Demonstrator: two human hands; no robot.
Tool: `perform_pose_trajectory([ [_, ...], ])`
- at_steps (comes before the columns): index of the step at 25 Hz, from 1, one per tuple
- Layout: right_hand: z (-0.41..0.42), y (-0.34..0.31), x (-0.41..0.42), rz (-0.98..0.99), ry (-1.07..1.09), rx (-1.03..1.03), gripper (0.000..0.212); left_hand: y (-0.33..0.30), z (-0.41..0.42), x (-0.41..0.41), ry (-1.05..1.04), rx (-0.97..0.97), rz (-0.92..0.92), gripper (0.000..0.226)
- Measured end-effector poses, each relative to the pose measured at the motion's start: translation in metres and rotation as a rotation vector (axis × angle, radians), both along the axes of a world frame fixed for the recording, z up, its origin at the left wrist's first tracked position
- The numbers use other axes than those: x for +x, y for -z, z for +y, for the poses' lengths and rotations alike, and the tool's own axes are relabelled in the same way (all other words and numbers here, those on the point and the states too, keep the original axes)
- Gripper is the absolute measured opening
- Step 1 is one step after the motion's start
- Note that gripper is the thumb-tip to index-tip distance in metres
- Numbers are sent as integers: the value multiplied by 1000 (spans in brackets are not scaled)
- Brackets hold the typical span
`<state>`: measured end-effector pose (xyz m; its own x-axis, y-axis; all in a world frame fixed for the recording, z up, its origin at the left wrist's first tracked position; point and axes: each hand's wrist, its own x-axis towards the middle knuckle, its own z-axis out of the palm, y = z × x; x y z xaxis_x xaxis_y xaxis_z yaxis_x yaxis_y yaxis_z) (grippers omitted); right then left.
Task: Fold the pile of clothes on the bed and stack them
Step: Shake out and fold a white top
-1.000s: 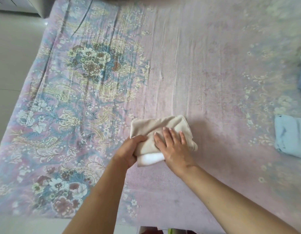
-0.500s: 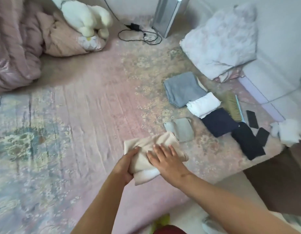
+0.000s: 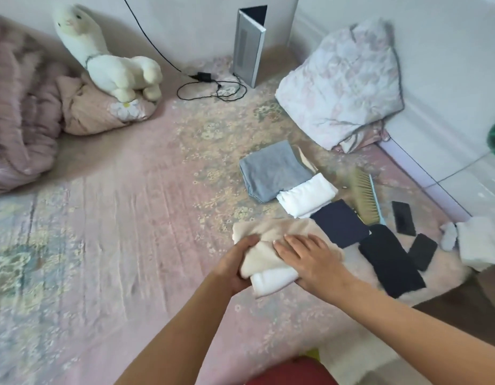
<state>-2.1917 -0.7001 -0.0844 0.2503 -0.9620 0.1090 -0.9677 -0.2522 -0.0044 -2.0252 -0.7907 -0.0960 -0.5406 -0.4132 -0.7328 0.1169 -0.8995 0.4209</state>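
Note:
A folded beige garment (image 3: 271,232) with a white layer under it is held just above the pink floral bed sheet (image 3: 129,218). My left hand (image 3: 235,265) grips its left edge, thumb on top. My right hand (image 3: 310,257) lies flat on its top with straight fingers. To the right lie folded clothes in a row: a grey one (image 3: 271,173), a white one (image 3: 307,198), a navy one (image 3: 340,223) and a black one (image 3: 388,262). The beige garment hides a small grey-green folded piece seen earlier.
A brush (image 3: 364,195) and two dark flat objects (image 3: 404,218) lie by the clothes. A floral pillow (image 3: 343,87) leans on the right wall. A plush alpaca (image 3: 110,59), a pink quilt (image 3: 18,112), a cable (image 3: 213,90) and a grey device (image 3: 249,43) are at the back.
The view swung from the patterned bed end to the clothes row. Both hands carried the beige garment to the right, now next to the navy piece and over the small grey-green one.

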Motion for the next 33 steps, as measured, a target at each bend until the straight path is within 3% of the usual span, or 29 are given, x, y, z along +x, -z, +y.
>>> perform_pose_trajectory([
  [4, 14, -10, -91, 5, -105, 15, 55, 0, 32, -86, -135, 38, 86, 49],
  [7, 15, -8, -124, -15, -122, 130, 60, -1, 45, -118, -252, 60, 142, 45],
  [9, 17, -5, -138, -132, -186, 258, 70, -6, 46, -121, -285, 23, 106, 38],
  [12, 15, -11, -151, -243, -242, 292, 54, -6, 42, -105, -307, -52, -54, 33],
  [15, 9, -15, -148, -118, -170, 339, 45, 5, 35, -75, -331, -80, -184, 31],
  [19, -1, -8, -149, 67, -89, 681, 43, 14, 39, -43, -414, -83, -268, 28],
  [22, -1, 4, -166, 78, -51, 733, 37, 6, 39, -44, -443, -80, -288, 30],
  [33, -36, 23, -320, 112, -67, 799, 35, 9, 17, -183, -527, -121, -315, 21],
])
